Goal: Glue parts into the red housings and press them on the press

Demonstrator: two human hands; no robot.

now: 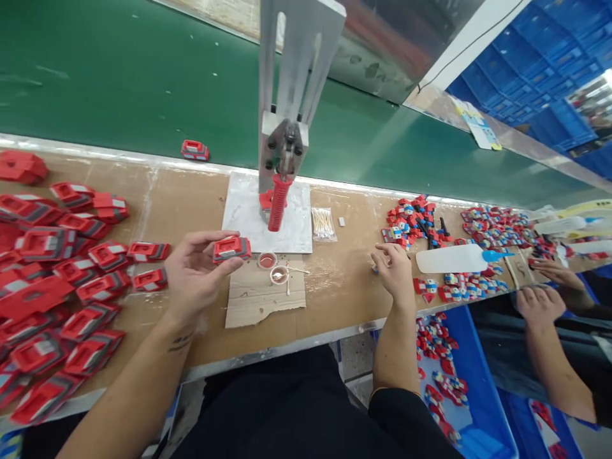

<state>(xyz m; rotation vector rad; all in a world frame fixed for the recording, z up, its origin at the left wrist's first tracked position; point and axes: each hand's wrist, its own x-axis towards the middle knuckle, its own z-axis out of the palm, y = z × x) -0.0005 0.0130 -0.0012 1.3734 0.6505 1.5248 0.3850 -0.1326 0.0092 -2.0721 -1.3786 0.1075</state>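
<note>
**What the view leaves out**

The pile of red housings runs off the left edge of the workbench and out of the picture. The right hand curls its fingers under, so whether it grips anything cannot be told. The small parts near the bench's far edge are too small to make out. A co-worker's hands are cut off by the right edge. The press is cropped at the top.

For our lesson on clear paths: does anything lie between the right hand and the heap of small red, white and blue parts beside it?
Nothing visible does. The right hand rests on bare brown bench, the heap of small red, white and blue parts just beyond its fingers.
</note>
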